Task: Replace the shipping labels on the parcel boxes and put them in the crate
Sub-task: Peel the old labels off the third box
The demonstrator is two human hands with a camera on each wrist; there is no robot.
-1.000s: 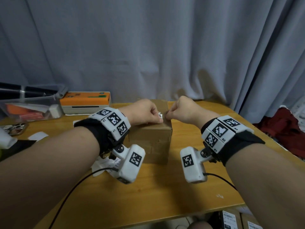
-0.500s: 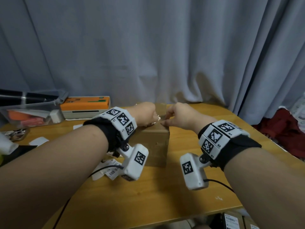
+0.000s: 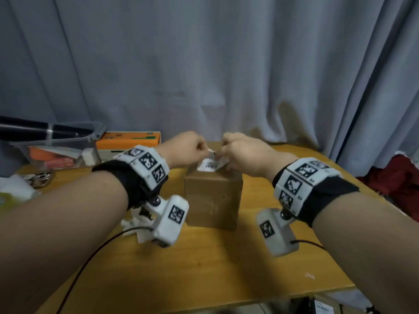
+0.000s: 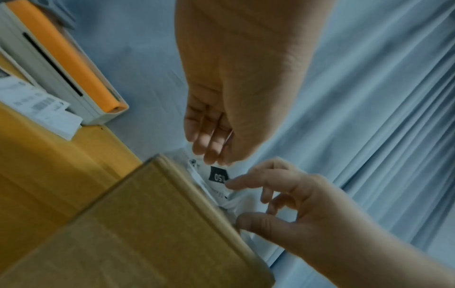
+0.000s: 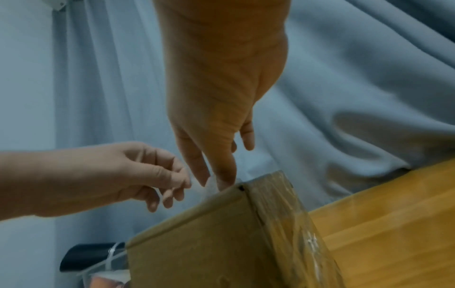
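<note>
A small brown parcel box (image 3: 213, 196) stands on the wooden table (image 3: 204, 268), centre. Just above its top, a white shipping label (image 3: 209, 165) with a barcode hangs between both hands. My left hand (image 3: 206, 150) pinches the label's left upper edge. My right hand (image 3: 221, 154) holds its right side between thumb and fingers. In the left wrist view the label (image 4: 219, 178) sits over the box's (image 4: 147, 224) far edge, between the two hands. In the right wrist view my right fingertips (image 5: 221, 181) reach the box (image 5: 209, 233) top corner.
An orange-and-white label printer (image 3: 128, 141) sits at the back left beside a clear plastic bin (image 3: 52, 152). Loose label scraps (image 3: 136, 227) lie left of the box. A grey curtain (image 3: 204, 64) hangs behind. Labelled boxes (image 3: 324, 308) show below the table's front edge.
Both hands have risen from the box's front top edge. The white label, earlier only a tiny scrap between the fingers, now shows spread between them above the box.
</note>
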